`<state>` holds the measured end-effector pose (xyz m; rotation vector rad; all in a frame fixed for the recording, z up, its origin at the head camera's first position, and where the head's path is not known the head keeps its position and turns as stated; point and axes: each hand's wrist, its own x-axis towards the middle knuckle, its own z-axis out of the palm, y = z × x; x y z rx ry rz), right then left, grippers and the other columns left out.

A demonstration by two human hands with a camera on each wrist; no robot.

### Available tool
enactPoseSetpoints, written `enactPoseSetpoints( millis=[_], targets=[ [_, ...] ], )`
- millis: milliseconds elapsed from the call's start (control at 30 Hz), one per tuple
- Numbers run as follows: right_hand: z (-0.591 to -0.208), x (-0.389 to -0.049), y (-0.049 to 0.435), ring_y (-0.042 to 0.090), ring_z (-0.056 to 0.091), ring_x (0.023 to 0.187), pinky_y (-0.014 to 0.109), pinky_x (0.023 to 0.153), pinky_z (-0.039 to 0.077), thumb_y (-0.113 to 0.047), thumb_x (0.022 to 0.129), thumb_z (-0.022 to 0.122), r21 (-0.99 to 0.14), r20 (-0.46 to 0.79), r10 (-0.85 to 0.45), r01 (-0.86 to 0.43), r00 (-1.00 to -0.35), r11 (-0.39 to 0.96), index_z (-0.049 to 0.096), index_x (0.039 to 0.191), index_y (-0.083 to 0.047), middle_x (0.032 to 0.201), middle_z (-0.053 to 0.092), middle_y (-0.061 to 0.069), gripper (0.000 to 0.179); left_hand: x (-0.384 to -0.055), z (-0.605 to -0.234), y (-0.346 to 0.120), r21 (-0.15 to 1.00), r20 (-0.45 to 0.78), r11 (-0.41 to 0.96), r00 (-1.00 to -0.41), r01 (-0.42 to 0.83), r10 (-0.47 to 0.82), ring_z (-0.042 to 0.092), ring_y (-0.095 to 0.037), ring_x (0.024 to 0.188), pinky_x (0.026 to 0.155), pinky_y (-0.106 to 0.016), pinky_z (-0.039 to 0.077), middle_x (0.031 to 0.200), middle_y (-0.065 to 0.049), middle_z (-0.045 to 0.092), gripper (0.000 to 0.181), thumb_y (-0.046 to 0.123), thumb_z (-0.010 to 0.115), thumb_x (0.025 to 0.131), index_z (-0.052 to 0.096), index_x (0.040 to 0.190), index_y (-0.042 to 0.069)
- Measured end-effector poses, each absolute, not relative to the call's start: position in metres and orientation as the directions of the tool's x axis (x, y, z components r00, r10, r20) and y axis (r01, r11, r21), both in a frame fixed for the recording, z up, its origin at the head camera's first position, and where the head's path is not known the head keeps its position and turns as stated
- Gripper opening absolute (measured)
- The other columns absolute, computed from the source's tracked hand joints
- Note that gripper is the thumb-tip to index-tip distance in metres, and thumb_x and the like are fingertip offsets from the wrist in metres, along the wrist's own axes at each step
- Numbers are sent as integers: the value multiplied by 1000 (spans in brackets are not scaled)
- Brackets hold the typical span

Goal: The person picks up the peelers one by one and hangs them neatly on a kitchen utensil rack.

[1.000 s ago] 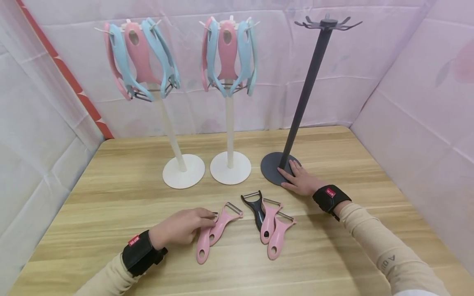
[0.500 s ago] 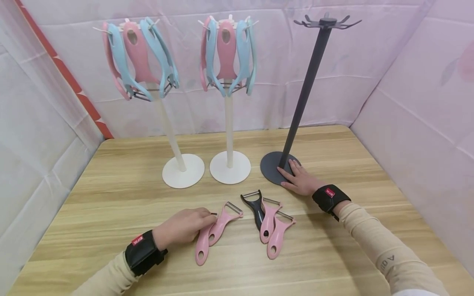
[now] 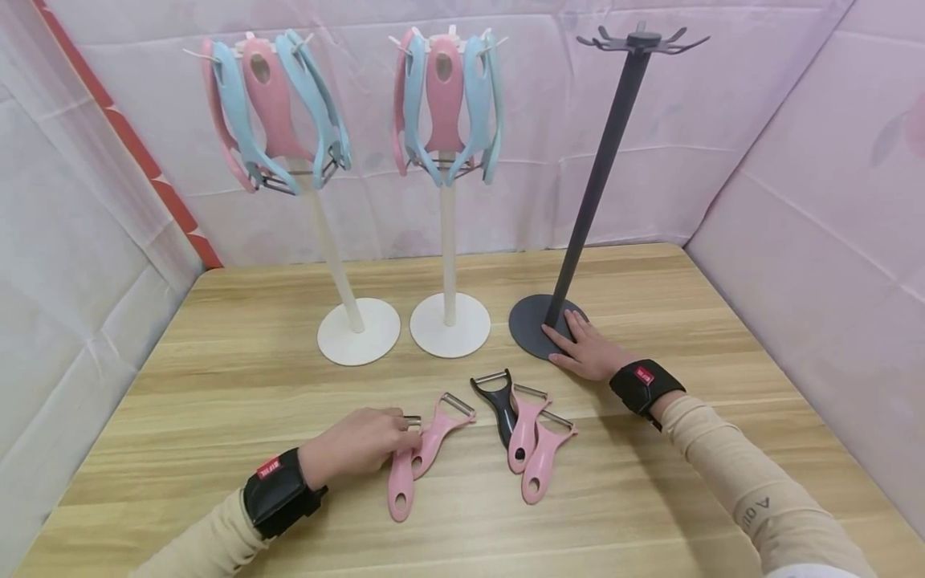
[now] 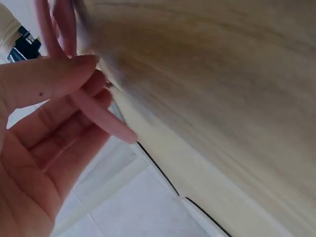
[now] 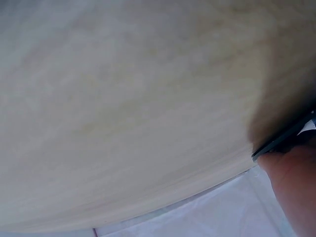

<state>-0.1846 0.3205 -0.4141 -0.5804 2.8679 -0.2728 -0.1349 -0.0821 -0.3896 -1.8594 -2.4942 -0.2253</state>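
My left hand (image 3: 360,443) pinches a pink peeler (image 3: 401,486) between thumb and fingers, its blade end partly covered by the fingers. In the left wrist view the thumb and fingertips grip the pink peeler (image 4: 98,112) close over the wood. Against it lies another pink peeler (image 3: 438,433). With fingers spread, my right hand (image 3: 588,353) rests on the round base of the black stand (image 3: 531,325), beside its pole. Between the hands, a black peeler (image 3: 499,405) lies overlapped by a pink peeler (image 3: 525,429), with one more pink peeler (image 3: 547,461) alongside.
Two white stands, left (image 3: 359,341) and middle (image 3: 450,337), hold pink and light blue peelers on their hooks. Bare hooks (image 3: 641,42) top the tall black stand. Patterned cloth walls (image 3: 520,217) border the wooden table (image 3: 238,337) at the back and sides.
The pink peeler in my left hand has shifted slightly, its handle end moving right and toward me. My right hand stays on the black base.
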Motion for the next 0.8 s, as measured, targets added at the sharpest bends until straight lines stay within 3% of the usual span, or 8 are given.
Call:
enactPoseSetpoints(
  millis=[200, 300, 533, 700, 800],
  targets=[
    [-413, -184, 320, 50, 5, 131, 60, 102, 16, -40, 96, 39, -206, -168, -393, -358, -904, 911, 29, 143, -8, 142, 5, 37, 57, -130, -385, -78, -8, -3, 304, -304, 953, 953, 46, -8, 65, 55, -18, 37, 66, 9, 53, 17, 5, 71, 73, 66, 75, 22],
    [-413, -185, 319, 49, 5, 131, 60, 102, 16, -40, 96, 39, -208, -167, -396, -361, -903, 909, 28, 143, -8, 142, 5, 37, 58, -130, -381, -78, -41, 12, 302, -302, 952, 953, 46, -8, 67, 59, -19, 40, 70, 7, 50, 16, 6, 72, 72, 69, 76, 22],
    [-414, -184, 320, 50, 3, 131, 61, 102, 14, -46, 96, 35, -230, -154, -407, -368, -900, 901, 28, 143, -9, 142, 3, 38, 61, -142, -363, -83, 34, 231, 268, -268, 963, 935, 47, -11, 70, 61, -21, 43, 85, 0, 49, 14, 6, 72, 73, 70, 78, 19],
    [-415, -185, 322, 51, 4, 130, 62, 101, 14, -46, 95, 37, -252, -132, -408, -368, -903, 895, 30, 142, -7, 141, 4, 39, 61, -156, -355, -78, 41, 426, 201, -199, 979, 883, 58, -23, 94, 81, -31, 48, 105, -9, 59, 16, 13, 75, 72, 72, 88, 13],
    [-418, -187, 323, 50, 3, 131, 61, 102, 15, -49, 95, 33, -222, -148, -404, -368, -903, 903, 28, 143, -9, 142, 3, 38, 63, -164, -352, -71, 53, 541, 179, -179, 982, 822, 58, -26, 102, 88, -35, 46, 105, -11, 63, 25, 12, 78, 68, 71, 92, 8]
  ],
)
